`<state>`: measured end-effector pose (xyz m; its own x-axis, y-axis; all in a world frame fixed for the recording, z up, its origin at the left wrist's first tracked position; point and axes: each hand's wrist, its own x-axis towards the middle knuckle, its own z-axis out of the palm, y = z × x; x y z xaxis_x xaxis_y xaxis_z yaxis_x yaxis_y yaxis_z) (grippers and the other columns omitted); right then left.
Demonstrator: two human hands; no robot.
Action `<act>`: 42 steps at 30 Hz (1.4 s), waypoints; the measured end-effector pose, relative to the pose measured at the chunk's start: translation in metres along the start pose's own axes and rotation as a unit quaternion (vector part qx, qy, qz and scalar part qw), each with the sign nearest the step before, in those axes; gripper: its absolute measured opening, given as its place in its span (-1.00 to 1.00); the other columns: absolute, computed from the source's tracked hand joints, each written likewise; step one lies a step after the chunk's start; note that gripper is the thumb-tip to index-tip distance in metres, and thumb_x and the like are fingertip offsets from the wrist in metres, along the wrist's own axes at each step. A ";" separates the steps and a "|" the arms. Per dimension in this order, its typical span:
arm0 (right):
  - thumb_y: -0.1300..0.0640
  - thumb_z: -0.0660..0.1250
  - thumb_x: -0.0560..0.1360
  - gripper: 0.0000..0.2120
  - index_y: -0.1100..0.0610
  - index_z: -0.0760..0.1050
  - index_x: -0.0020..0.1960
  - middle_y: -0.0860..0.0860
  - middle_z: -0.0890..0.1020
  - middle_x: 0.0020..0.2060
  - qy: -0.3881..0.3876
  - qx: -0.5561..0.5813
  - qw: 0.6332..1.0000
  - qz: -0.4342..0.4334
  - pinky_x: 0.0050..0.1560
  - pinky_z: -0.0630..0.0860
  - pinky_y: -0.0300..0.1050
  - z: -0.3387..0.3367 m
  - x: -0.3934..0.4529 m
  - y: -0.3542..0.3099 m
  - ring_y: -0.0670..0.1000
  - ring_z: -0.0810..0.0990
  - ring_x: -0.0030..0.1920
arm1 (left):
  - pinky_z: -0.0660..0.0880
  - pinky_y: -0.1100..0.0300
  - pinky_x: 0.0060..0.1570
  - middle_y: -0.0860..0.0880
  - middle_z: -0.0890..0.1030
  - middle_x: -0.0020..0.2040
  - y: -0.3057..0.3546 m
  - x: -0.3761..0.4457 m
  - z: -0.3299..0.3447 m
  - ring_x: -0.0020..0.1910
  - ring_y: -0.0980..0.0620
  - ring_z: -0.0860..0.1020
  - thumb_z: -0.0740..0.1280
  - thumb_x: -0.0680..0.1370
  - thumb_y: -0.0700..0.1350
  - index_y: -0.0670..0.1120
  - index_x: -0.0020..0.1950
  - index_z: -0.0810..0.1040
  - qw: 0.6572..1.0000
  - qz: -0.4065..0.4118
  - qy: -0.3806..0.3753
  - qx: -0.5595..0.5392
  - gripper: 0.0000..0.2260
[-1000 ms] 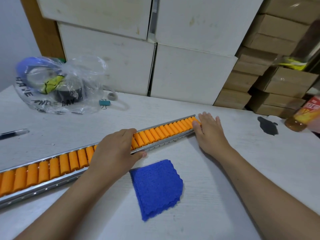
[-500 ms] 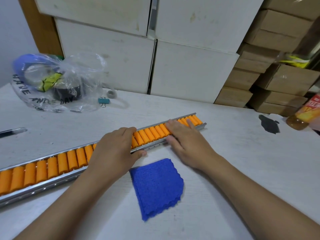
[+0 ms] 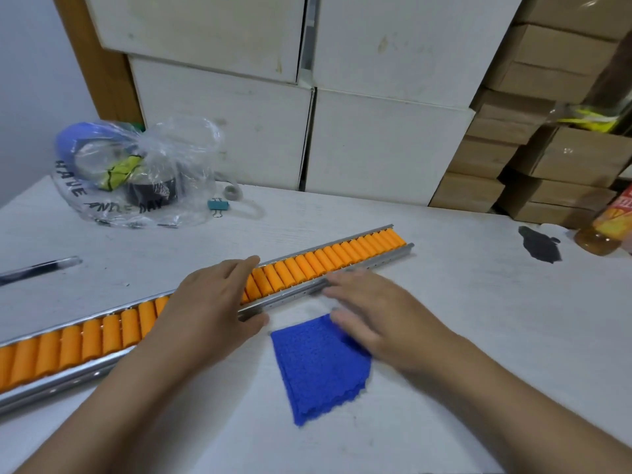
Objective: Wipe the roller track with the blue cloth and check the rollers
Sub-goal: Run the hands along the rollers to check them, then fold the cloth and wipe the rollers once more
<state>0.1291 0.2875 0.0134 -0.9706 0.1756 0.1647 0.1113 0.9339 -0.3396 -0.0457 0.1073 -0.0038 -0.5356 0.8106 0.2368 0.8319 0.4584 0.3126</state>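
A long metal roller track (image 3: pixel 359 268) with orange rollers (image 3: pixel 318 263) lies diagonally across the white table. My left hand (image 3: pixel 212 302) clasps the track near its middle, fingers over the far rail and thumb on the near rail. The folded blue cloth (image 3: pixel 318 371) lies flat on the table just in front of the track. My right hand (image 3: pixel 372 316) is blurred, fingers spread, between the near rail and the cloth's top right corner, covering that corner. I cannot see whether it touches the cloth.
A clear plastic bag (image 3: pixel 136 176) with tape rolls sits at the back left, a binder clip (image 3: pixel 218 205) beside it. A pen (image 3: pixel 37 268) lies at the left edge. A bottle (image 3: pixel 612 224) and a dark scrap (image 3: pixel 538 246) are at the right. Stacked boxes (image 3: pixel 376 145) line the back.
My right hand slid left along the rollers from the track's far end, then came off the track toward the blue cloth. My left hand stayed on the track.
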 end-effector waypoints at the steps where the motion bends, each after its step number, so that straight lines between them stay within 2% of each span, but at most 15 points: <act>1: -0.24 0.11 0.52 -0.50 -0.01 0.41 0.35 -0.08 0.40 0.40 -0.033 -0.003 0.999 -0.041 0.45 0.11 -0.13 0.005 -0.006 -0.012 -0.12 0.29 0.40 | 0.35 0.05 0.22 -0.04 0.42 0.38 -0.006 -0.003 -0.004 0.29 -0.09 0.42 0.34 0.40 0.18 0.01 0.48 0.19 1.000 -0.003 -0.002 0.012 -0.29; 6: -0.40 0.27 0.34 -0.25 -0.02 0.33 0.40 -0.19 0.19 0.47 -0.114 0.003 0.989 -0.093 0.46 -0.11 -0.25 0.023 -0.020 -0.029 -0.26 0.06 0.46 | 0.33 0.12 0.16 0.00 0.46 0.34 -0.015 -0.007 -0.013 0.28 -0.03 0.42 0.39 0.41 0.14 0.06 0.42 0.26 0.999 -0.032 -0.021 -0.008 -0.36; 9: -0.48 0.17 0.29 -0.15 -0.13 0.15 0.48 -0.29 -0.05 0.46 -0.158 0.001 0.986 -0.060 0.47 -0.19 -0.24 0.023 -0.026 -0.024 -0.34 -0.16 0.44 | 0.35 0.13 0.12 -0.01 0.49 0.32 -0.010 0.000 -0.011 0.26 -0.04 0.44 0.38 0.41 0.15 0.07 0.42 0.26 0.999 -0.030 -0.024 -0.009 -0.37; 11: -0.48 0.13 0.33 -0.19 -0.17 0.08 0.49 -0.30 -0.07 0.47 -0.167 -0.008 0.985 -0.046 0.48 -0.17 -0.20 0.025 -0.028 -0.024 -0.34 -0.18 0.44 | 0.38 0.11 0.08 -0.03 0.52 0.27 -0.007 0.009 -0.007 0.22 -0.05 0.47 0.37 0.42 0.17 0.06 0.40 0.25 0.999 -0.027 -0.030 0.006 -0.38; 18: -0.39 -0.13 0.42 -0.32 -0.14 0.20 0.46 -0.32 0.07 0.43 -0.110 0.018 0.994 -0.020 0.43 -0.15 -0.37 0.034 -0.029 -0.031 -0.36 -0.06 0.43 | 0.38 0.11 0.07 -0.05 0.48 0.33 0.008 0.026 -0.003 0.26 -0.07 0.45 0.34 0.45 0.15 0.04 0.46 0.15 0.999 -0.004 -0.032 0.036 -0.34; 21: -0.23 0.06 0.54 -0.54 -0.11 0.35 0.38 -0.29 0.37 0.31 -0.071 0.110 0.990 0.046 0.36 0.16 -0.33 0.032 -0.027 -0.036 -0.34 0.29 0.32 | 0.30 0.14 0.25 0.00 0.35 0.45 -0.004 0.006 -0.018 0.38 -0.02 0.34 0.38 0.41 0.16 0.06 0.49 0.12 0.999 -0.012 -0.024 0.033 -0.27; 23: -0.14 0.14 0.57 -0.71 -0.07 0.54 0.14 -0.07 0.63 -0.04 -0.015 0.246 0.963 0.108 0.02 0.40 -0.17 0.031 -0.019 -0.047 -0.13 0.55 -0.07 | 0.25 0.16 0.28 0.02 0.34 0.45 -0.023 -0.016 -0.033 0.38 -0.01 0.32 0.41 0.37 0.17 0.05 0.48 0.16 0.999 -0.029 -0.012 0.023 -0.24; 25: -0.22 0.17 0.52 -0.61 0.07 0.56 -0.02 0.02 0.55 -0.27 0.045 0.375 0.913 0.154 -0.19 0.34 -0.09 0.027 -0.007 -0.064 -0.02 0.46 -0.26 | 0.25 0.18 0.26 0.03 0.38 0.41 -0.046 -0.043 -0.047 0.35 0.01 0.34 0.43 0.33 0.20 0.07 0.46 0.19 0.999 -0.052 0.009 0.010 -0.22; 30: -0.15 0.09 0.57 -0.64 0.03 0.57 0.04 0.02 0.73 -0.14 0.066 0.611 0.764 0.194 -0.30 0.57 -0.15 0.027 0.030 -0.118 0.03 0.70 -0.18 | 0.30 0.07 0.33 0.07 0.33 0.42 -0.089 -0.098 -0.062 0.36 0.06 0.31 0.43 0.23 0.27 0.15 0.45 0.13 0.981 -0.169 0.054 -0.076 -0.13; 32: -0.17 0.07 0.57 -0.65 -0.02 0.52 0.11 0.06 0.70 -0.03 0.053 0.626 0.754 0.191 -0.25 0.64 0.04 0.032 0.044 -0.146 0.09 0.70 -0.09 | 0.35 0.03 0.30 0.04 0.32 0.43 -0.097 -0.107 -0.059 0.34 0.04 0.35 0.46 0.26 0.23 0.15 0.46 0.07 0.969 -0.206 0.054 -0.126 -0.11; 35: -0.18 0.07 0.56 -0.69 -0.06 0.51 0.05 0.03 0.65 -0.07 0.102 0.582 0.791 0.162 -0.23 0.64 0.03 0.046 0.067 -0.183 0.03 0.67 -0.10 | 0.40 0.09 0.18 0.07 0.38 0.36 -0.102 -0.111 -0.052 0.23 0.08 0.43 0.49 0.28 0.16 0.17 0.46 0.04 0.954 -0.225 0.076 -0.183 -0.11; 37: -0.18 0.06 0.55 -0.70 -0.11 0.51 0.03 -0.15 0.62 -0.20 0.147 0.464 0.870 0.076 -0.19 0.51 -0.25 0.057 0.077 -0.203 -0.17 0.57 -0.19 | 0.41 0.14 0.09 0.13 0.41 0.28 -0.105 -0.110 -0.049 0.14 0.12 0.46 0.51 0.27 0.15 0.16 0.47 0.01 0.944 -0.239 0.083 -0.213 -0.08; 39: -0.11 0.09 0.60 -0.70 -0.11 0.46 0.25 -0.24 0.60 0.07 0.131 0.313 0.940 -0.024 0.08 0.37 -0.34 0.075 0.088 -0.216 -0.21 0.51 0.07 | 0.47 0.09 0.06 0.17 0.45 0.22 -0.107 -0.111 -0.049 0.07 0.14 0.52 0.50 0.26 0.14 0.18 0.46 -0.02 0.935 -0.243 0.090 -0.240 -0.06; 40: -0.06 0.11 0.60 -0.65 -0.04 0.40 0.34 -0.14 0.52 0.27 0.113 0.246 0.961 -0.063 0.26 0.26 -0.30 0.088 0.094 -0.218 -0.14 0.42 0.26 | 0.51 0.04 0.05 0.19 0.50 0.19 -0.107 -0.111 -0.049 0.04 0.14 0.56 0.48 0.26 0.12 0.21 0.44 -0.03 0.931 -0.241 0.100 -0.254 -0.08; 42: -0.03 0.12 0.58 -0.56 0.10 0.35 0.40 0.04 0.41 0.40 0.082 0.140 0.979 -0.121 0.42 0.10 -0.15 0.112 0.104 -0.220 0.00 0.31 0.40 | 0.50 0.07 0.04 0.24 0.56 0.08 -0.109 -0.111 -0.048 -0.01 0.15 0.59 0.41 0.32 0.04 0.23 0.46 -0.13 0.925 -0.246 0.112 -0.267 -0.09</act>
<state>-0.0204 0.0656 0.0018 -0.9116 0.0295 0.4100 -0.2023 0.8360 -0.5101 -0.0833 -0.0504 -0.0198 -0.8967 0.4284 0.1117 0.3217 0.4572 0.8291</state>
